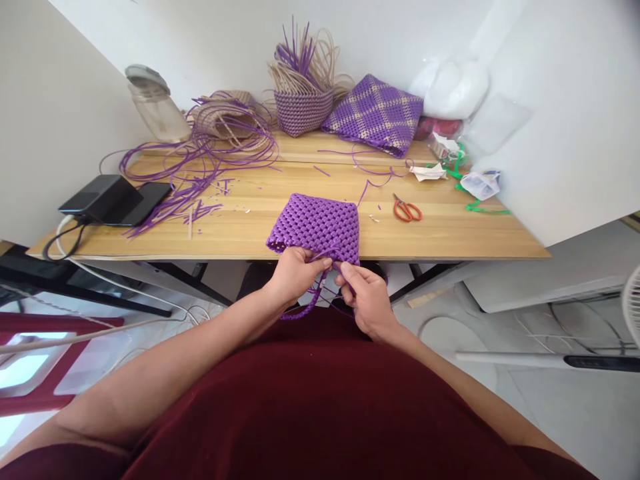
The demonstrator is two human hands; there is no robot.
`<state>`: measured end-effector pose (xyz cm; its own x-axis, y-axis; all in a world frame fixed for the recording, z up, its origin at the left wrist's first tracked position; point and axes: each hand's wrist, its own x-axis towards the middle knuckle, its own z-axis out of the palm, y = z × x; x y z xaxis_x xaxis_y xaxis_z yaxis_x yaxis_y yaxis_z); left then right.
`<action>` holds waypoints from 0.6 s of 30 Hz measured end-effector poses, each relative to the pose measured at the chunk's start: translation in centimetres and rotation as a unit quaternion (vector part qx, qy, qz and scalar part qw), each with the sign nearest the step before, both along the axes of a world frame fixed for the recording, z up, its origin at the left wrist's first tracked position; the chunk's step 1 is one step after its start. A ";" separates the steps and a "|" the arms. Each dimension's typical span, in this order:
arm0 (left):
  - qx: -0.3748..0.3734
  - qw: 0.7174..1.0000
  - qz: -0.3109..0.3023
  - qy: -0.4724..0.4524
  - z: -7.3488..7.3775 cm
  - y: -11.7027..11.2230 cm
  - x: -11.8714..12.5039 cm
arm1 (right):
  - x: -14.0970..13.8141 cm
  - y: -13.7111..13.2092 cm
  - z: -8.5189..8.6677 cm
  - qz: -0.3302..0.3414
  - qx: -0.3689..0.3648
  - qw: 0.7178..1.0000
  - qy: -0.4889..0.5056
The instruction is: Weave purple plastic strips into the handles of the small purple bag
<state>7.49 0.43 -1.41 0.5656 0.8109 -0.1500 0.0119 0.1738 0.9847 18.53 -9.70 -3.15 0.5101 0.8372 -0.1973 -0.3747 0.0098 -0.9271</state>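
A small purple woven basket (317, 223) lies on its side at the front edge of the wooden table (280, 230), its open end toward me. My left hand (295, 272) is closed on the basket's near rim. My right hand (364, 293) pinches a loose purple strand (313, 300) at that rim. Loose strand ends hang down between both hands, in front of my dark red shirt.
Orange-handled scissors (407, 210) lie right of the basket. Loose purple strips (200, 157) spread over the left of the table beside a black box (103, 198). Behind stand a half-woven basket with upright strips (303, 100), a purple plaid woven piece (375, 113) and a jar (157, 103).
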 end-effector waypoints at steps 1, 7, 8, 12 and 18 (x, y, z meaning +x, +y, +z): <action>0.001 1.000 0.003 0.000 0.0 -0.1 0.1 | 0.0 0.0 0.0 -0.005 -0.002 1.000 0.000; 0.020 1.000 0.023 0.000 -0.1 -0.4 0.5 | 0.4 -0.4 -0.5 0.001 0.002 0.997 -0.073; 0.017 1.000 0.026 0.000 -0.2 -0.4 0.5 | 0.6 -0.5 -0.7 0.007 0.007 0.994 -0.112; 0.003 1.000 0.028 -0.011 -0.3 -0.6 0.6 | 1.7 -1.2 -0.8 -0.003 0.012 0.952 -0.307; 0.021 0.999 0.044 0.003 -0.9 -1.2 1.0 | 1.3 -1.9 0.5 0.051 0.018 0.904 -0.423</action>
